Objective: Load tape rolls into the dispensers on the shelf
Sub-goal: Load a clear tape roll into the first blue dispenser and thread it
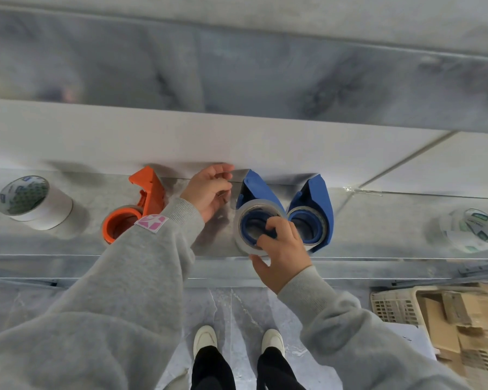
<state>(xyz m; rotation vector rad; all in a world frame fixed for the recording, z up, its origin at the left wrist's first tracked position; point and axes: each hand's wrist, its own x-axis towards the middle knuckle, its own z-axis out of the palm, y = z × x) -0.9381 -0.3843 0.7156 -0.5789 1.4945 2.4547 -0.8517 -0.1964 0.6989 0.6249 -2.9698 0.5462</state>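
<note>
On the metal shelf (214,243) stand three dispensers. An orange dispenser (141,204) at the left has a clear roll on its hub, partly hidden by my sleeve. A blue dispenser (255,192) in the middle carries a clear tape roll (243,218), and my right hand (282,249) grips that roll and the hub, fingers inside the core and thumb under the rim. A second blue dispenser (314,209) with a roll stands just to its right. My left hand (209,190) hovers between the orange and the middle dispenser, fingertips pinched near the blue nose; whether they hold the tape end is unclear.
A stack of wrapped tape rolls (33,202) stands at the shelf's far left, and another wrapped roll (471,230) at the far right. Below right on the floor sits a plastic basket (395,305) with cardboard. My shoes (237,339) are on the tiled floor.
</note>
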